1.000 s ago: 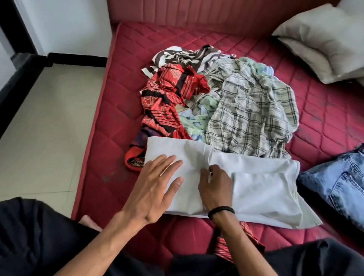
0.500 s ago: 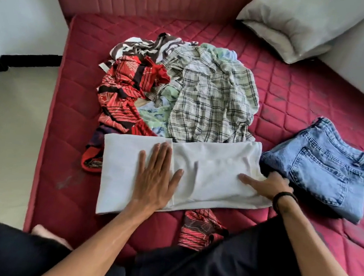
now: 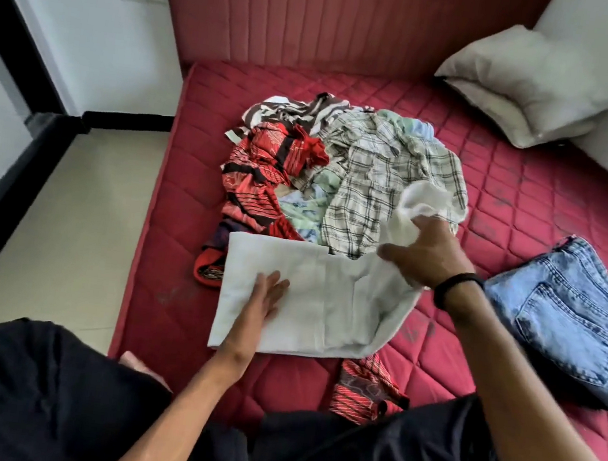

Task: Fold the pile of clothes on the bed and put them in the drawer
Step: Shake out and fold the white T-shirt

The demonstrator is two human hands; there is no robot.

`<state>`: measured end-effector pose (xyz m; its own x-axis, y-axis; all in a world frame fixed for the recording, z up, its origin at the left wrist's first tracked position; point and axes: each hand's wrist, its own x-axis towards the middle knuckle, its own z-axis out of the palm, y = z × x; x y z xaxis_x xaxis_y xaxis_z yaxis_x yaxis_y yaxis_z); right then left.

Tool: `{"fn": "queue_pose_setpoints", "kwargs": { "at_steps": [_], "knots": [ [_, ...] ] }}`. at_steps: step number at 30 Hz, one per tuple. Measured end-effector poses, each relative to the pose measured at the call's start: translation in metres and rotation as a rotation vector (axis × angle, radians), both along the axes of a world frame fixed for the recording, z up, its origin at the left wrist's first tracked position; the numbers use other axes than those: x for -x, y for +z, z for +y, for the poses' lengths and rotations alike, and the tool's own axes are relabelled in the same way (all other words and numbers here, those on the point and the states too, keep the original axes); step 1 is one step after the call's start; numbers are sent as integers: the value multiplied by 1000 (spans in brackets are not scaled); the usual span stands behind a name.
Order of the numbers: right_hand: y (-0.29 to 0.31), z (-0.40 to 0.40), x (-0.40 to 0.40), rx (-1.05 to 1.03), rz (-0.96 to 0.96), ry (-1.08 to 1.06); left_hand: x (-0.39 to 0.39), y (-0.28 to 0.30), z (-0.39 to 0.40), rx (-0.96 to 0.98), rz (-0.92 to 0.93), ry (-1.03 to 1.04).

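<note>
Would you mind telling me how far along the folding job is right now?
Done: only the jeans lie apart from the pile, seemingly folded. In hand: the left hand presses the white garment flat while the right hand lifts its end over. Left: the pile, plus stowing everything; no drawer is in view.

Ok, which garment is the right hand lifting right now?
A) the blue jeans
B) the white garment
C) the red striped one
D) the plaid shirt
B: the right hand grips the raised right end of the white garment, while the left hand presses its left part flat on the bed; the jeans lie untouched to the right.
</note>
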<state>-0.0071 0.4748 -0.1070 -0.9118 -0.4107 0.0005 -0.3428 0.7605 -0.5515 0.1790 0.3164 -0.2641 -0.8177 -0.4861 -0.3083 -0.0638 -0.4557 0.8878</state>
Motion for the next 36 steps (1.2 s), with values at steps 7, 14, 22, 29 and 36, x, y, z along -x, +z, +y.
{"fn": "queue_pose_setpoints", "kwargs": {
  "at_steps": [7, 14, 22, 29, 36],
  "knots": [
    [-40, -107, -116, -204, -83, 482, -25, 3, -30, -642, 215, 173],
    [-103, -96, -94, -30, 334, 515, -31, 11, -39, -758, 454, 76],
    [-162, -85, -57, -422, 447, 646, -58, 23, -60, -260, -125, -52],
    [-141, -100, -22, -338, 436, 755, -80, 15, -76, 461, -763, -251],
    [-97, -124, 14, -509, 196, 551, -88, 13, -52, 420, -732, 86]
  ]
}}
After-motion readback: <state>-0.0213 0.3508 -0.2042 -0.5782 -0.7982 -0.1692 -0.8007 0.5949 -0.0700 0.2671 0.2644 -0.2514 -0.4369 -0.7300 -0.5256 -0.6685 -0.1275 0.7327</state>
